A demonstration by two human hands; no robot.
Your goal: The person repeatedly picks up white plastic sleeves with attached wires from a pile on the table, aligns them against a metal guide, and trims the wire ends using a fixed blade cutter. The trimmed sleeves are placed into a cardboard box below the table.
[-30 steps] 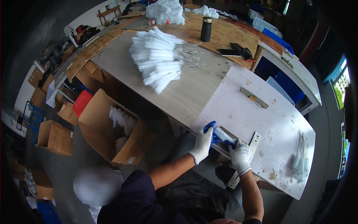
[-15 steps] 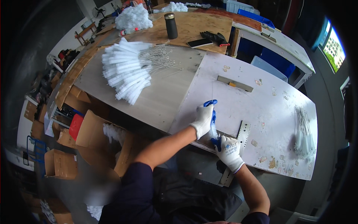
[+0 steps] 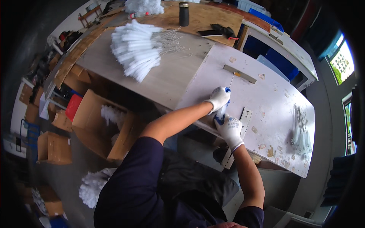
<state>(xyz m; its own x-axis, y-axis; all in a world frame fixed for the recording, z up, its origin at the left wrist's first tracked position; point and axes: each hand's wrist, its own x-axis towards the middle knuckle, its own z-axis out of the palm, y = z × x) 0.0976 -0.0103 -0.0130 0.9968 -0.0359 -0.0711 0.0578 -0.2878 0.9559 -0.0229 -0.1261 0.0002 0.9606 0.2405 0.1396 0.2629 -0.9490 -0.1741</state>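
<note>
My left hand, in a white glove with blue palm and fingertips, is closed around a white-bristled wire brush. From the top of that hand a thin wire stem runs to a metal bar with a small yellow piece on it. Nearer to me, my right hand, gloved alike, is closed on the lower end of the same brush. Both hands are over the near edge of the white tabletop. Beside the right hand lies a perforated metal strip, jutting past the edge.
A fanned pile of white brushes lies on the left, looped wire stems pointing right. Another brush bundle is at the right. Farther back are a dark tumbler, a phone and a dark glove. Cardboard boxes stand lower left.
Both hands have moved away from me toward the metal bar, with the brush still between them. Its wire stem now shows clearly up to the bar. The whole view has shifted slightly.
</note>
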